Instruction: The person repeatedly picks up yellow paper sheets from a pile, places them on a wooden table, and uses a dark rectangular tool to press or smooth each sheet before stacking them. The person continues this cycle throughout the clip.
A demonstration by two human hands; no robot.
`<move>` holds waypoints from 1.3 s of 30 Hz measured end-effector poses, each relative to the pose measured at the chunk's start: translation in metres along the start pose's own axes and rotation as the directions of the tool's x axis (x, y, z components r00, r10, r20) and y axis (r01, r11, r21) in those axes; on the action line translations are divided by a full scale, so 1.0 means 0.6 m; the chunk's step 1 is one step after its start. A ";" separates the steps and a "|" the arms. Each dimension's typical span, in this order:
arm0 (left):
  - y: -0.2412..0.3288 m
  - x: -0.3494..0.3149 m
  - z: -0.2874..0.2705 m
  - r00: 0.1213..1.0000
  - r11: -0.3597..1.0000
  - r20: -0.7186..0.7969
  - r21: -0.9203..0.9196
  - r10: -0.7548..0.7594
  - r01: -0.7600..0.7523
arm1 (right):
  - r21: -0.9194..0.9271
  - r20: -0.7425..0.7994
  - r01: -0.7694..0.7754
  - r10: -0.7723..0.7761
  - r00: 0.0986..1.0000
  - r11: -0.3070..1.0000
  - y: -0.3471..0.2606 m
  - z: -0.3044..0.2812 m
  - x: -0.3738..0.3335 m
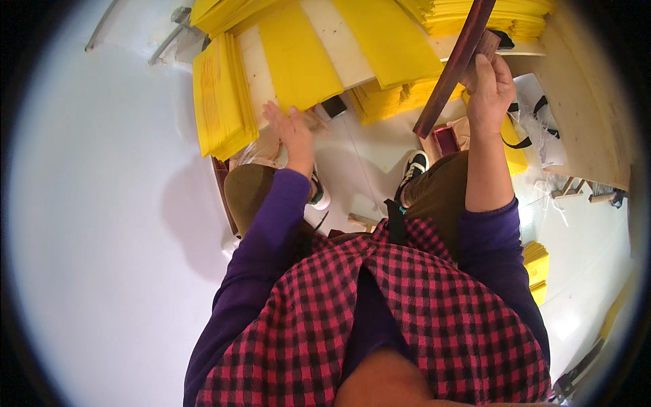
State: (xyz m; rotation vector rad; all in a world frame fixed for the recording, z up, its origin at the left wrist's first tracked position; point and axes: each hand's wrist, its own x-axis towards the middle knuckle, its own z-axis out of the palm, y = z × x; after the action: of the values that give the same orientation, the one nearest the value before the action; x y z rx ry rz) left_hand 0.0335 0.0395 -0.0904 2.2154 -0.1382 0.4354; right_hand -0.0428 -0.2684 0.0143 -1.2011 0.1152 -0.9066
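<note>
My right hand (491, 91) is closed on a small wooden block that joins or lies against a long, dark red wooden bar (447, 81). The bar slants over the right end of the table, raised above the yellow sheets. My left hand (290, 132), fingers apart, is at the near edge of the pale wooden table and holds nothing visible. Just beyond it lies a yellow paper sheet (298, 57); a second yellow sheet (390, 41) is spread to its right. Left of my left hand, a thick stack of yellow paper (220, 98) bears faint red marks.
More yellow paper piles (519, 20) lie at the far right, with others under the table's edge (380, 102). Below stands a small dark red tray (446, 141). A white bag with black straps (539, 115) is at right. My shoes (413, 166) rest on the tiled floor.
</note>
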 end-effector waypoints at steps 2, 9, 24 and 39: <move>0.012 0.006 0.017 0.999 1.000 0.028 0.003 -0.015 0.015 | 0.058 0.013 -0.001 0.000 1.000 0.998 0.001 0.008 -0.003; 0.034 0.010 0.032 0.998 0.999 0.047 -0.020 0.041 -0.040 | 0.070 0.031 -0.041 0.039 0.999 0.997 -0.006 0.013 -0.007; -0.023 -0.022 0.010 0.997 0.970 0.003 0.230 0.081 -0.080 | -0.048 0.042 -0.014 0.016 0.999 0.999 0.010 0.004 0.002; -0.029 -0.012 -0.004 0.951 0.860 0.142 0.405 0.275 -0.309 | 0.006 0.067 -0.062 0.062 0.996 0.998 0.011 0.012 -0.006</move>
State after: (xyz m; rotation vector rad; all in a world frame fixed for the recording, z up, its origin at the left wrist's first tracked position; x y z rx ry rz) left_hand 0.0302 0.0520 -0.1044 2.6554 -0.4686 0.5874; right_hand -0.0378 -0.2602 0.0103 -1.2127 0.0941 -0.8112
